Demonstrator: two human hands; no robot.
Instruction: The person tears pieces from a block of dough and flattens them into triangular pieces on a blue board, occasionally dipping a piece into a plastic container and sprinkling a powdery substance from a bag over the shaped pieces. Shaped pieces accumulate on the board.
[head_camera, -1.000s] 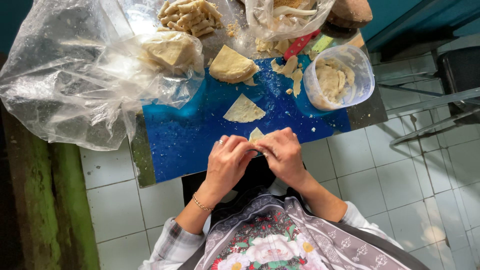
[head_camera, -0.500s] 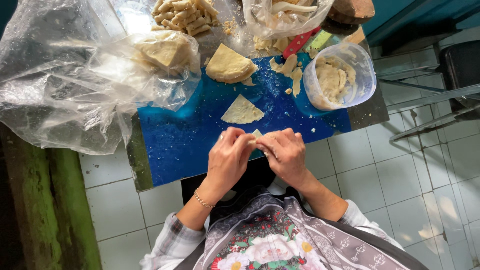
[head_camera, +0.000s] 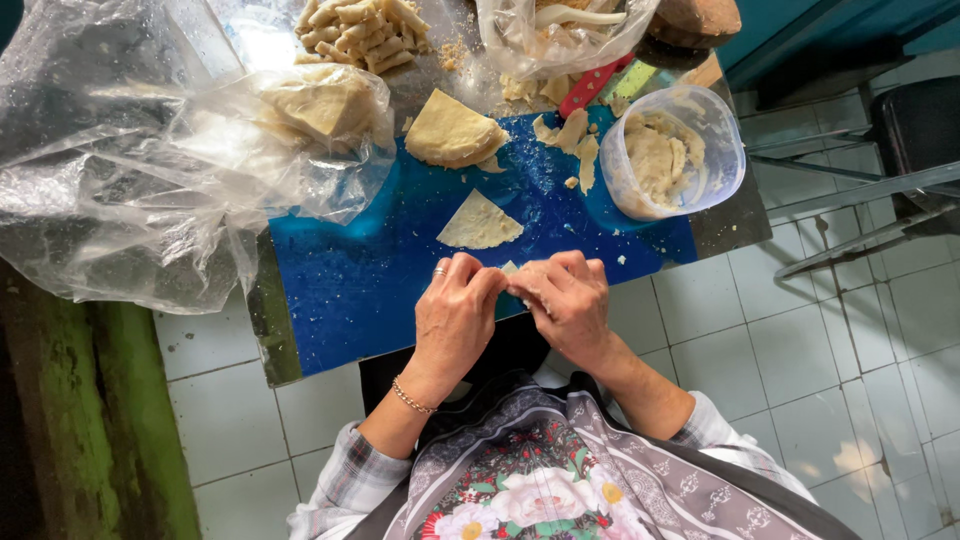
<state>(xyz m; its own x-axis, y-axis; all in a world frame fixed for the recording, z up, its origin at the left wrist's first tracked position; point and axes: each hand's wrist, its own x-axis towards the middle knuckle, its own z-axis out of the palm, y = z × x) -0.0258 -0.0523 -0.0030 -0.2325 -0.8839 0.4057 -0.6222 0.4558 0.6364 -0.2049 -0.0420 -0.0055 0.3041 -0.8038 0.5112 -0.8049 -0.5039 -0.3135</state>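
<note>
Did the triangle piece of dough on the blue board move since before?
No. The triangular dough sheet lies on the same spot of the blue board, just below the folded dough stack.

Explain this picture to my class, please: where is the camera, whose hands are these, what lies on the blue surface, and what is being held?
The camera sits on a person's head and looks straight down, so you see that person's own two bare hands. The left hand and right hand meet over the near edge of a blue work surface and together pinch a small pale wrapper piece, mostly hidden by the fingers. On the surface lie a triangular wrapper, a stack of folded wrappers, a clear tub of pale filling and a red-handled knife. Finished rolls are piled at the far edge, and crumpled plastic bags sit left.
</note>
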